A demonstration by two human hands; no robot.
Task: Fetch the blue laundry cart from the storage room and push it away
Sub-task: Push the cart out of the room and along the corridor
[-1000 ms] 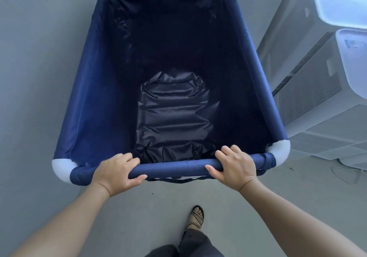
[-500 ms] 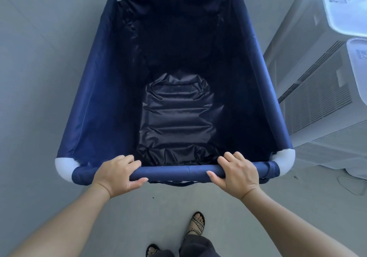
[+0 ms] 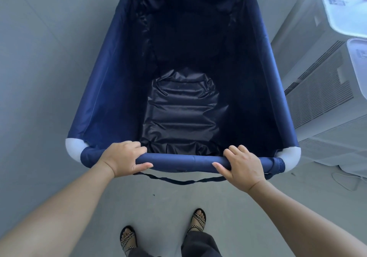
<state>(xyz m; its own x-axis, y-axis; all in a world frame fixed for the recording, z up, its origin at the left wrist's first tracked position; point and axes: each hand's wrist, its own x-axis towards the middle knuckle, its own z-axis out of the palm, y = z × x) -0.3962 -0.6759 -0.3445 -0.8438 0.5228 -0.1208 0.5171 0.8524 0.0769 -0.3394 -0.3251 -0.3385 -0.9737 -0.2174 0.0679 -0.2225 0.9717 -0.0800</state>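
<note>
The blue laundry cart [image 3: 103,97] fills the middle of the view, a deep navy fabric bin on a frame with white corner joints. Its inside holds only a creased dark bottom panel. My left hand [image 3: 123,160] grips the near top rail at its left part. My right hand [image 3: 241,166] grips the same rail towards its right end. A thin dark strap hangs below the rail between my hands.
White air-conditioner-like units [image 3: 325,89] with grilles stand close along the cart's right side. A thin cable [image 3: 345,181] lies on the grey floor [image 3: 39,58] at their foot. My sandalled feet [image 3: 129,239] are just behind the cart.
The cart and my hands have rolled forward along the white units, which sit lower and further right in view. Both of my feet are now in view.
</note>
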